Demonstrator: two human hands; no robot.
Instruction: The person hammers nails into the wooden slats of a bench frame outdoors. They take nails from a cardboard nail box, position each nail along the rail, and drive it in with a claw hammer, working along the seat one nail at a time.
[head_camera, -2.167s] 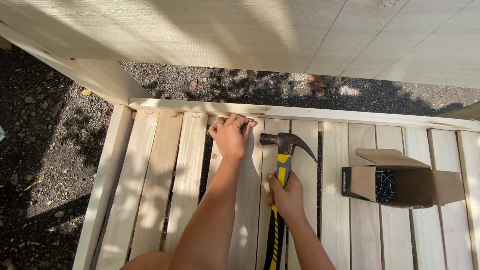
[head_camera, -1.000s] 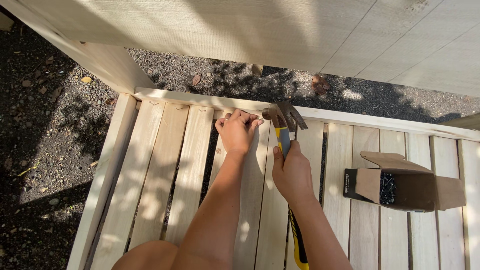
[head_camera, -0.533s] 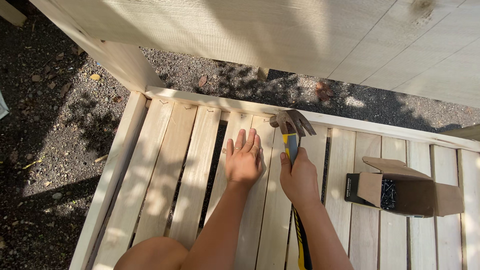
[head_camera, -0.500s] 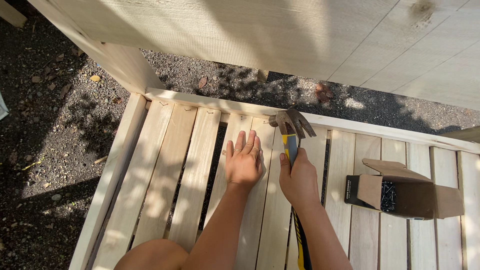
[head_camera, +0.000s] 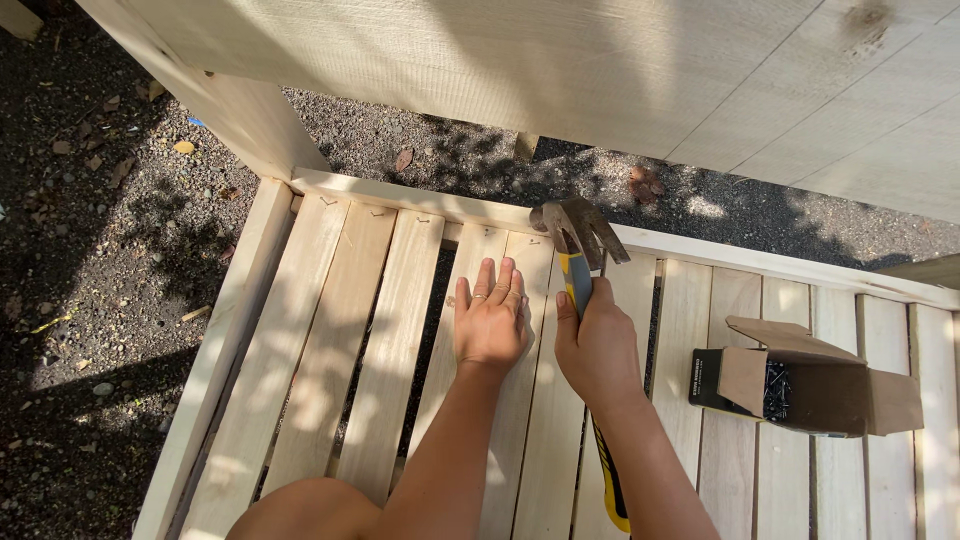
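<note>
Gripping a claw hammer (head_camera: 577, 240) w/ yellow-black handle, steel head near the slatted platform's (head_camera: 320, 330) far edge rail, right hand (head_camera: 598, 345) is wrapped tight; left hand (head_camera: 490, 318) lies flat, fingers spread, on a slat beside it.

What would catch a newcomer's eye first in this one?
Centre frame, the right hand grips a yellow-and-black claw hammer, its head at the far rail of the pale wooden slats. Beside it, the left hand lies flat on a slat. To the right, an open cardboard box of dark nails sits on the slats.
</note>
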